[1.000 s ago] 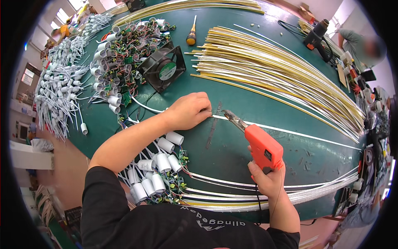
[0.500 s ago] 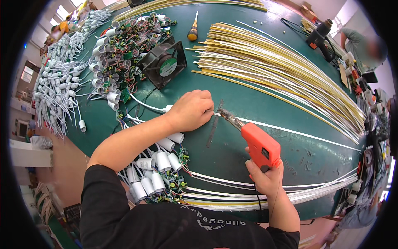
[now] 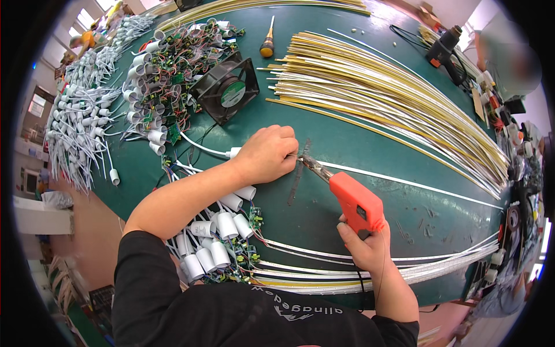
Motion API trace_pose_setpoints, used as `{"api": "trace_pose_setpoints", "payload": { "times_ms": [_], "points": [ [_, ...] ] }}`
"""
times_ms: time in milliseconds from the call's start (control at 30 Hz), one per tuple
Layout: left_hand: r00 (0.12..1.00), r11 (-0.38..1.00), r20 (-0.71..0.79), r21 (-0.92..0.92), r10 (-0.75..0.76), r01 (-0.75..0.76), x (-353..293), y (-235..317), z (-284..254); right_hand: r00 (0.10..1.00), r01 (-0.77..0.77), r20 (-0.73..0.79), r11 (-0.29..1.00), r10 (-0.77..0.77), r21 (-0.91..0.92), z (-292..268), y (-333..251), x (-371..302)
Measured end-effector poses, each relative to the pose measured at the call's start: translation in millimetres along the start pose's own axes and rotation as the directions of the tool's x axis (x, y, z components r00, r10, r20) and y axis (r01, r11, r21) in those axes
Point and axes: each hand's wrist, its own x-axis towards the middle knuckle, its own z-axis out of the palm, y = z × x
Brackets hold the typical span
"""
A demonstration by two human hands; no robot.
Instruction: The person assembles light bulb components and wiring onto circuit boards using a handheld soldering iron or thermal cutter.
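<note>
My right hand (image 3: 372, 250) is wrapped round the grip of an orange-red soldering gun (image 3: 357, 199). The gun's metal tip points left and meets the near end of a thin white strip (image 3: 404, 181), which runs off to the right across the table. Closed in a pinch just left of the tip, my left hand (image 3: 267, 155) holds a thin wire at its fingertips; the fingers partly hide it. A white cable with a thick white end (image 3: 233, 152) reaches the back of that hand. Under the tip lies a dark, scorched-looking streak (image 3: 296, 182) on the green tabletop.
A black fan (image 3: 225, 91) stands beyond my left hand, beside heaped white sockets with circuit boards (image 3: 156, 87). More white sockets (image 3: 219, 253) lie by my left forearm. Yellow and white strips (image 3: 376, 104), a screwdriver (image 3: 267, 45) and a heat gun (image 3: 444, 47) lie farther off.
The soldering gun and my right hand have shifted slightly left and toward the wire in my left hand. My left hand has stayed in place.
</note>
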Motion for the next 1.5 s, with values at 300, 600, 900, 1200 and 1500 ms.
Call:
{"api": "trace_pose_setpoints", "payload": {
  "times_ms": [300, 600, 900, 1200, 1500],
  "points": [
    [1.000, 1.000, 0.012, 0.028, -0.008, 0.007, 0.6, 1.7, -1.0, 0.993, 0.070, -0.102, 0.982, -0.053, 0.176, -1.2, -6.8, -2.6],
    [1.000, 0.999, 0.026, 0.044, -0.001, 0.000, 2.0, 2.1, -0.9, 0.996, 0.066, -0.066, 0.992, -0.059, 0.106, -9.7, -4.8, -4.8],
    [1.000, 0.999, 0.027, 0.050, -0.002, 0.000, 2.0, 2.7, -2.3, 0.992, 0.103, -0.068, 0.995, -0.102, 0.016, -14.2, -6.9, -5.2],
    [0.997, 0.999, 0.080, 0.033, -0.019, 0.017, 3.7, 6.6, -11.0, 0.986, 0.128, -0.111, 0.992, -0.128, -0.003, -14.5, -0.8, -7.8],
    [0.957, 0.953, 0.257, -0.232, -0.135, 0.197, 2.3, 2.8, -30.1, 0.986, 0.131, -0.099, 0.991, -0.132, -0.013, -16.6, 1.4, -8.7]
  ]
}}
